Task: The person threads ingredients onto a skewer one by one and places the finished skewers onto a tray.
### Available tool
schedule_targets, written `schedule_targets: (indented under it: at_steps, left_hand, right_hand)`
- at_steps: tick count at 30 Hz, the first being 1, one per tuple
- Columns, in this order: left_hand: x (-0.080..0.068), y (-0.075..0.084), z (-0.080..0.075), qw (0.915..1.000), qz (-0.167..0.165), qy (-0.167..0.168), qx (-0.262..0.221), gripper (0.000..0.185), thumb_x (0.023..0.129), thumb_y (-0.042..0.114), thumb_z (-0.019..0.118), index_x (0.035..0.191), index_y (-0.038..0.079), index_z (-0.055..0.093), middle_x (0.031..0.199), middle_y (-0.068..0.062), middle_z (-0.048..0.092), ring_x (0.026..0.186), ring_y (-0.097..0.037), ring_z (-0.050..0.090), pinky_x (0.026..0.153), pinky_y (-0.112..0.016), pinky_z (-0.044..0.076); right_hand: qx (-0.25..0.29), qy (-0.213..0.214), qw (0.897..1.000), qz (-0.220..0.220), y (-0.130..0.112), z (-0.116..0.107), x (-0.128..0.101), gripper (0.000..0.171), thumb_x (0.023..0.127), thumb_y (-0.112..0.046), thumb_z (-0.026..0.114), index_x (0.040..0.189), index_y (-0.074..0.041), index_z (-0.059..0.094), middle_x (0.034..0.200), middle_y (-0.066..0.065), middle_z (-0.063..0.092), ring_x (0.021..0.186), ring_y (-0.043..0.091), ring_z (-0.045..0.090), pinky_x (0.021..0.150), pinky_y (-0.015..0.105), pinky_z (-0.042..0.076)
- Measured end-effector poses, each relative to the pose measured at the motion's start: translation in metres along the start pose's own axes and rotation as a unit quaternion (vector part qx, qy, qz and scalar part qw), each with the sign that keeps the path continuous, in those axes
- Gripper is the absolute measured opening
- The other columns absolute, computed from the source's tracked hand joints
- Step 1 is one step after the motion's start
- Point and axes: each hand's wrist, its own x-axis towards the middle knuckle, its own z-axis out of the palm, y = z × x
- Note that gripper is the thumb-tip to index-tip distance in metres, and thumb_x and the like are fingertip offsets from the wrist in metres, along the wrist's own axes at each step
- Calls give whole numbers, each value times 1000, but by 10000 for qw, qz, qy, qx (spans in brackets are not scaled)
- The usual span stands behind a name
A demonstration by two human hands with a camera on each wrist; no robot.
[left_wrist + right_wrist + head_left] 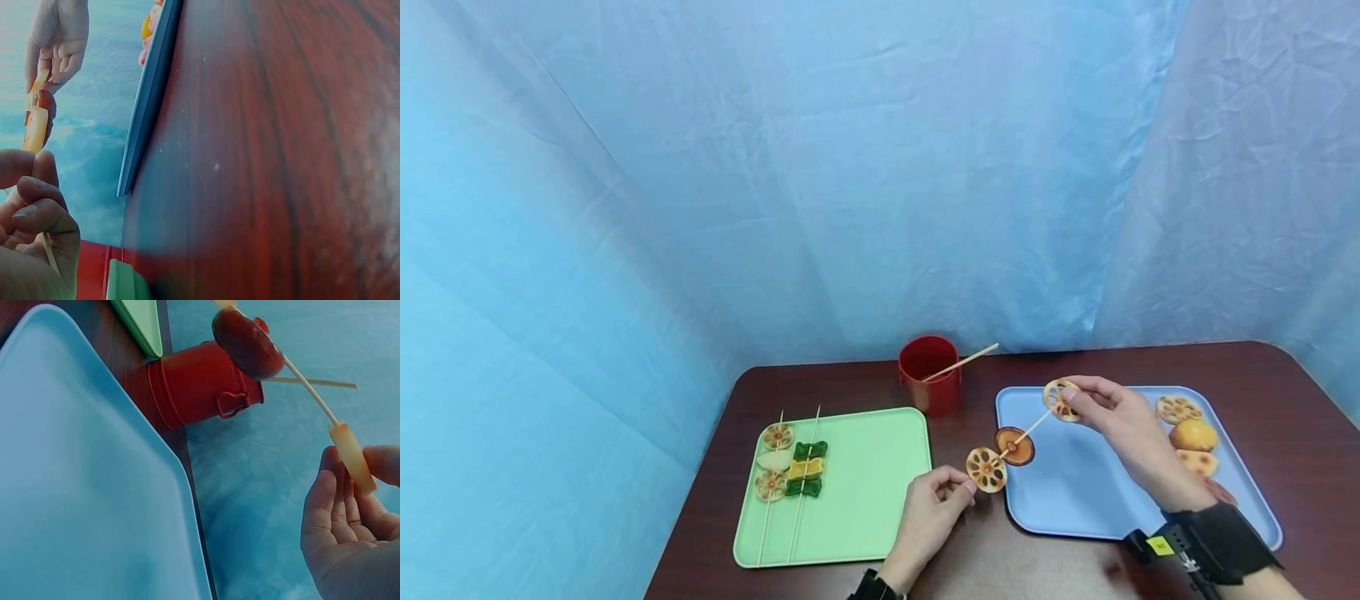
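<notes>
Right hand (1123,425): fingertips are pinching the far lotus slice (1060,400), steadying it on the skewer (1028,430).
Left hand (928,517): fingers are clamping the skewer's near end beside the near lotus slice (986,469), keeping the stick level.
Brown slice (1015,446): is sitting mid-stick, above the blue tray (1067,492) rim.
Green tray (865,492): is holding two loaded skewers.
Red cup (929,372): is standing between the trays, keeping a spare stick within reach.

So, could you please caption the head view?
Two hands thread lotus root slices onto a skewer.
</notes>
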Motion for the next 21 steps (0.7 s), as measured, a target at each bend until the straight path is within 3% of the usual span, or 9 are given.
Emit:
schedule_targets:
  at_steps: [5, 16, 21]
  left_hand:
    - [0, 1, 0, 10000, 5, 36, 2, 15, 94, 13, 72, 91, -1, 75, 71, -3, 69, 51, -3, 48, 48, -17, 35]
    - [1, 1, 2, 9999, 89, 105, -56, 16, 94, 13, 73, 90, -2, 75, 70, 0, 68, 50, -2, 47, 47, -17, 34]
    - [1, 2, 3, 9998, 72, 160, -78, 16, 94, 13, 73, 89, -2, 75, 71, -7, 70, 49, -2, 46, 47, -16, 34]
  right_hand:
    - [168, -204, 9996, 129, -1, 5, -2, 68, 106, -51, 52, 149, 2, 49, 142, 20, 54, 100, -2, 63, 86, 21, 55]
    - [449, -362, 9983, -55, 2, 15, -5, 66, 107, -44, 54, 146, 8, 50, 134, 19, 61, 99, 2, 66, 87, 26, 57]
    - [436, -355, 9984, 46, 3, 20, -5, 67, 106, -46, 56, 145, 7, 51, 129, 16, 65, 98, 4, 66, 87, 26, 57]
